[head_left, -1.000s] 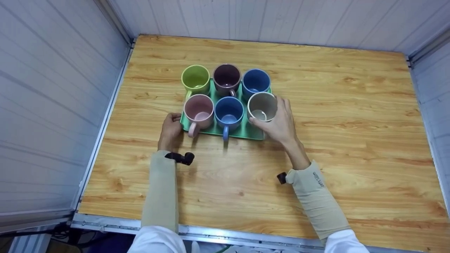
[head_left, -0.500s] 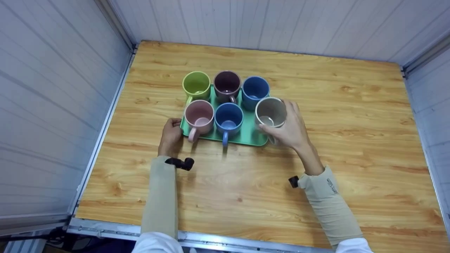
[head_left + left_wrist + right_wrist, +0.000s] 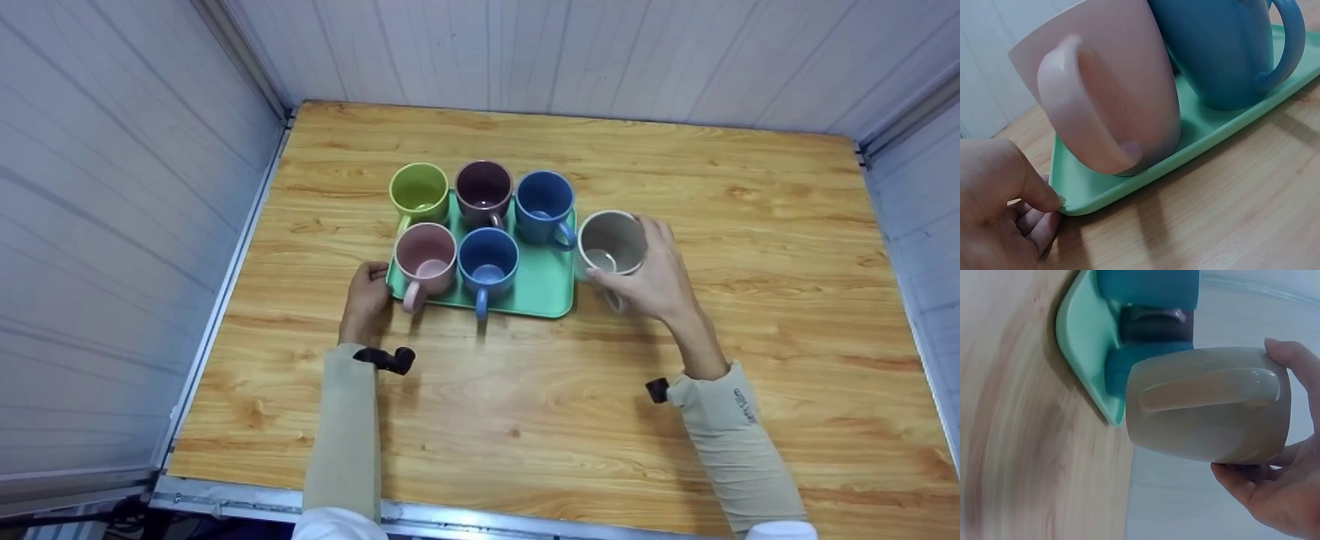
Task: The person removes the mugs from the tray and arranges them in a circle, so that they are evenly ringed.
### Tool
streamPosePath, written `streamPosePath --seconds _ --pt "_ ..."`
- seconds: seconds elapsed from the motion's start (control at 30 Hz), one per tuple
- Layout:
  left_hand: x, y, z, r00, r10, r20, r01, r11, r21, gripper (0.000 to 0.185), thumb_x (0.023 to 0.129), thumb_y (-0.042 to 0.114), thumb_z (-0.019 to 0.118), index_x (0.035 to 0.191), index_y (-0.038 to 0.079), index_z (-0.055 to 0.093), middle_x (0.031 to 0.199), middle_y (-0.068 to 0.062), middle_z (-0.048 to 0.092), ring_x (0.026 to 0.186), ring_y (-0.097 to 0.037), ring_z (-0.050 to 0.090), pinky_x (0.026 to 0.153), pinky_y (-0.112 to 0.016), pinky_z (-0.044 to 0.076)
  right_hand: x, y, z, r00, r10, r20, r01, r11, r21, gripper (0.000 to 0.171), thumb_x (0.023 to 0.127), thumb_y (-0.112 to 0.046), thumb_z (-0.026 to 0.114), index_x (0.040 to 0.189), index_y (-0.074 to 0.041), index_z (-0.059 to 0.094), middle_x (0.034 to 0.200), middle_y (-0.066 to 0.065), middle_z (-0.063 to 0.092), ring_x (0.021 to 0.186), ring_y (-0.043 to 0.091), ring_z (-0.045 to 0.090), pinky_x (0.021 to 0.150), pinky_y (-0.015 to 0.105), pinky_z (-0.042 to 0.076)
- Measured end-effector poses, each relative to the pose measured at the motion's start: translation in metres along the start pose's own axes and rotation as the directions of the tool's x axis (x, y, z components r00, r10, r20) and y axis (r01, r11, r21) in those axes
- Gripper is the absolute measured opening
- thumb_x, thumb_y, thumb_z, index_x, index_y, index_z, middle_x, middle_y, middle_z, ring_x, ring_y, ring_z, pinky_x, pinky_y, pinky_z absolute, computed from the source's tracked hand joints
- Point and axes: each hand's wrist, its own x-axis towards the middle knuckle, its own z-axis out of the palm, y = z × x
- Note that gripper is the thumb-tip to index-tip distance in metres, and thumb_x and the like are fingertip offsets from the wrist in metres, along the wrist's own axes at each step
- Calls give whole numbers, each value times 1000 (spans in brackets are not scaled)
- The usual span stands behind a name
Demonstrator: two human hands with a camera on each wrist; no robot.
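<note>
Only lettering: small dark print on right forearm sleeve (image 3: 744,409), near wrist, too small and blurred to read. Mugs (image 3: 484,261), green tray (image 3: 551,289), wooden table (image 3: 750,225), white wall panels (image 3: 525,52): plain, no labels, brands, numbers or signs.

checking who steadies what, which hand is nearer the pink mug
Left. The left hand grips the green tray's corner beside the pink mug; the right hand holds the grey mug off the tray's far side.

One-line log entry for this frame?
right hand: grips beige mug, off tray's right edge | left hand: holds green tray corner | tray: five mugs
</note>
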Motion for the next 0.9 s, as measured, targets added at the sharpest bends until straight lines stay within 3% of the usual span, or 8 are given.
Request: streamPosePath --seconds 0.2,0.3,0.57,0.9 --pt "-1 1 -4 999 -49 5 49 998 -26 34 92 -1 43 126 0 44 119 -11 47 111 -21 47 97 -27 43 3 11 -16 999 41 22 -40 999 -29 97 66 -42 85 142 -5 38 133 18 42 118 32 44 96 54 40" --pt "-1 1 -7 999 -38 -8 37 998 -44 33 93 -1 43 125 -1 44 118 -10 48 110 -20 47 96 -26 44 5 15 -22 998 53 41 -52 998 -40 99 67 -44 84 143 -5 36 135 18 41 120 33 43 97 56 39" --pt "0 2 -14 1000 23 -16 -20 989 147 39 91 -2 36 129 -6 43 129 -19 47 120 -26 45 101 -31 40 9 30 -38 996 46 81 -42 998 -56 97 68 -39 84 143 -2 35 136 21 40 120 37 42 97 58 36" --pt "-2 2 -18 1000 12 -25 -8 987 162 39 92 -1 37 130 -6 43 131 -21 48 121 -27 45 103 -32 40 13 49 -59 990 56 128 -49 997 -60 96 67 -41 84 143 -6 37 138 18 40 120 36 42 95 57 36"
